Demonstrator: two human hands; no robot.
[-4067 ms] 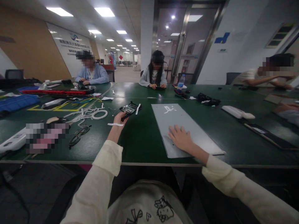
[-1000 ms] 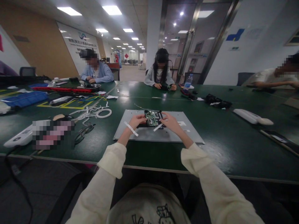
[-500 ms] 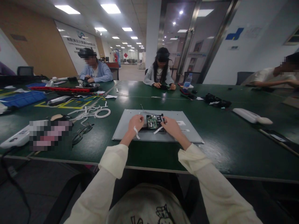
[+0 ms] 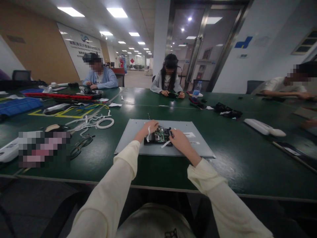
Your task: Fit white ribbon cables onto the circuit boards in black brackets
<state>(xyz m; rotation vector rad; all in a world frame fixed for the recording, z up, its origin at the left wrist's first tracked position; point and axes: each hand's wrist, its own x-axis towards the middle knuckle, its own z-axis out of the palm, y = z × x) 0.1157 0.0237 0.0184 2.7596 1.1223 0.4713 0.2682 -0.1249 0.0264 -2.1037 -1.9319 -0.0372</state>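
Observation:
A flat grey panel [image 4: 131, 145] lies on the green table in front of me. On it sits a black frame holding a green circuit board [image 4: 160, 136]. My left hand [image 4: 149, 128] is over the board's upper left side, its fingers closed on something I cannot make out, near a thin cable. A white strip hangs at its wrist. My right hand [image 4: 178, 139] is closed at the right edge of the board, on a small dark piece of the black frame. Another white strip [image 4: 166, 142] lies by its fingertips.
To the left are glasses [image 4: 81, 147], a white ring of tape [image 4: 105, 123], tangled white strips and a blue tray [image 4: 19, 106]. A white device [image 4: 262, 127] lies right. Across the table sit people [image 4: 170, 76], a bottle [image 4: 197, 89] near one.
My left hand has moved right and up, from beside the black frame to the board's upper left. My right hand remains at the right edge. The view has shifted slightly.

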